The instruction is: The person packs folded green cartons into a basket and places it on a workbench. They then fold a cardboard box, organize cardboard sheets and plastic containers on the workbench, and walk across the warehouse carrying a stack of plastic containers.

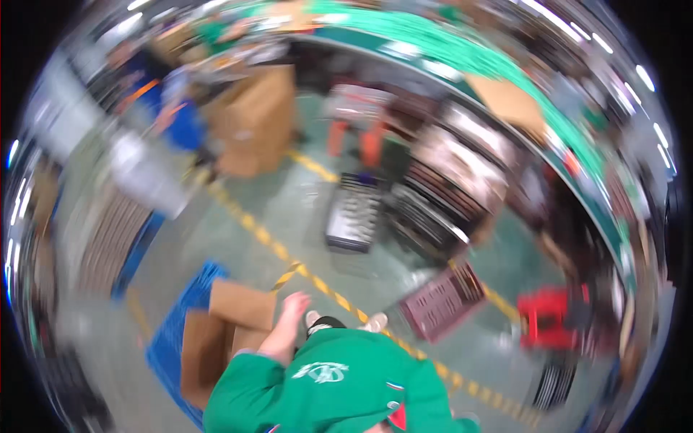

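My left hand hangs low in front of my green shirt, beside an open cardboard box. Motion blur smears its fingers, so I cannot make out whether they are apart or closed, and no held thing shows. The box has its flaps raised and rests on a blue pallet to my left. My right hand does not show; the sleeve on that side runs off the bottom edge.
Yellow-black floor tape crosses the green floor. Ahead are a black tray of pale items, stacked crates, a red-legged stool and a tall carton. A maroon crate and red object lie rightward. A person is far left.
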`<state>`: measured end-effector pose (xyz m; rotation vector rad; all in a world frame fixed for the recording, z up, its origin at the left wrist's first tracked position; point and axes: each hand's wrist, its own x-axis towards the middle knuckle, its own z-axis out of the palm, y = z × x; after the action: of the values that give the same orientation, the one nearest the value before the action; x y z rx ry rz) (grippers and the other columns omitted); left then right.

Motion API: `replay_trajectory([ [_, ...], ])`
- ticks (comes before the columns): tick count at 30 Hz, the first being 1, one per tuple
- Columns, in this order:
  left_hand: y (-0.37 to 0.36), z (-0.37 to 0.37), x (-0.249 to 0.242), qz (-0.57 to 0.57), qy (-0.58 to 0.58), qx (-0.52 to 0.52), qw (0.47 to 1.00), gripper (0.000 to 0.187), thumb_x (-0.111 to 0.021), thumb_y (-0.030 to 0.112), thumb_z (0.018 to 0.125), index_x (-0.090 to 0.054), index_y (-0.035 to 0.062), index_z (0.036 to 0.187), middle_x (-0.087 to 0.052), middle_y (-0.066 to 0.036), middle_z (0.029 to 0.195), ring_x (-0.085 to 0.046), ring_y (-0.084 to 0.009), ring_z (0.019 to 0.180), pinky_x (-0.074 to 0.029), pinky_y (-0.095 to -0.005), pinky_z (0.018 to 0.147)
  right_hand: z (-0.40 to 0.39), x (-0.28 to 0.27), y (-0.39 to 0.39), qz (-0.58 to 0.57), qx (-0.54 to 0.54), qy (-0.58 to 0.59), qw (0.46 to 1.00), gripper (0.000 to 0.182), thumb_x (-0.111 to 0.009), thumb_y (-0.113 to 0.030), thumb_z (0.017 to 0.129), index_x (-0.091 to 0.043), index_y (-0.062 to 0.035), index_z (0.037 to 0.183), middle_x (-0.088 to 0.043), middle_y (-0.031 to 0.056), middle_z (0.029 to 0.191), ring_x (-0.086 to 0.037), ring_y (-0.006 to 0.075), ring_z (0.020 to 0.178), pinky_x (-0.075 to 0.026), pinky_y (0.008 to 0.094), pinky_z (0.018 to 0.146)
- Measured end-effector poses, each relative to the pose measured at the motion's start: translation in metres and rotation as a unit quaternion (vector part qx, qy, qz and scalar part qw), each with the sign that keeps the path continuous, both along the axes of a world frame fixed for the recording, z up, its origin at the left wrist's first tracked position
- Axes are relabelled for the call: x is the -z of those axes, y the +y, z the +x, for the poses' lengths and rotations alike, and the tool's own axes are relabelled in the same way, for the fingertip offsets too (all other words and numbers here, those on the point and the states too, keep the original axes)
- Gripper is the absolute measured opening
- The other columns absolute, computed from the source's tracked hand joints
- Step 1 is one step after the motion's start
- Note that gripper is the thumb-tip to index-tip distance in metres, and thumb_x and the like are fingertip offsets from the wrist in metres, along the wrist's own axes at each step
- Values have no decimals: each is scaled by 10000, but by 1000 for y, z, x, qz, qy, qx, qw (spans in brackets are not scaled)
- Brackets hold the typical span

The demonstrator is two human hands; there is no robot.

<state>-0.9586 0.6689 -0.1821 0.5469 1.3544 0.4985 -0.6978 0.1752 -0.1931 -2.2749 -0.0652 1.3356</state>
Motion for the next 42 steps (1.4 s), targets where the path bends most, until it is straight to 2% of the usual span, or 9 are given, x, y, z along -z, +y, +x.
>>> replay_trajectory([
  [3,-21,53,-62,59,40,25,997,330,-602,15,714,-559,20,1042,-628,-118,796,-616,-207,651,-513,-326,572,74,31,36,43,-46,1,998,134,-562,-112,704,-625,2,734,-603,126,628,-575,199,526,-456,327,471],
  [4,-14,51,-7,71,36,92,993,346,-627,32,696,-564,20,1036,-628,-110,772,-616,-196,648,-507,-317,559,92,38,53,53,-53,6,997,123,-561,-94,703,-625,7,734,-601,127,624,-572,196,519,-452,321,463],
  [9,-50,36,-20,106,78,-13,991,306,-592,-14,673,-593,13,978,-623,-109,754,-597,-184,598,-492,-295,524,148,76,105,106,39,43,993,84,-558,-3,697,-627,28,735,-591,131,605,-552,179,484,-434,294,424],
  [12,-73,-9,-5,52,106,-56,991,279,-579,-35,669,-599,34,939,-600,-87,731,-577,-165,573,-485,-277,504,115,-88,154,247,64,139,957,85,-559,-4,702,-613,51,665,-573,143,592,-526,188,454,-405,286,399],
  [14,-91,-36,0,20,117,-67,991,291,-579,-49,671,-593,60,941,-587,-66,725,-574,-148,572,-472,-248,488,142,16,138,216,-227,6,950,85,-587,-88,677,-643,-24,690,-602,117,642,-562,209,533,-443,306,488],
  [16,-101,-47,2,-9,133,-99,986,265,-566,-39,687,-597,72,926,-581,-48,688,-570,-138,546,-450,-242,461,157,108,117,210,-560,-254,760,112,-614,-172,652,-672,-100,714,-632,90,692,-598,230,612,-481,326,577],
  [17,-107,-51,-2,-18,142,-92,985,252,-560,-31,697,-599,80,920,-579,-42,677,-569,-134,542,-445,-240,460,158,127,112,176,-574,-249,760,172,-629,-255,610,-686,-188,757,-638,54,748,-607,219,724,-482,318,673],
  [31,-26,74,-53,158,96,107,977,177,-489,47,743,-621,62,860,-598,-52,647,-539,-133,488,-468,-275,480,149,82,26,102,-383,-195,897,163,-594,-250,681,-661,-113,736,-631,100,734,-601,237,682,-476,351,615],
  [42,-166,51,-25,185,1,374,909,291,-533,25,673,-618,43,951,-623,-66,751,-578,-134,647,-477,-279,590,72,36,-4,13,-277,-143,950,171,-574,-231,701,-643,-77,734,-629,113,726,-593,243,655,-467,365,586],
])
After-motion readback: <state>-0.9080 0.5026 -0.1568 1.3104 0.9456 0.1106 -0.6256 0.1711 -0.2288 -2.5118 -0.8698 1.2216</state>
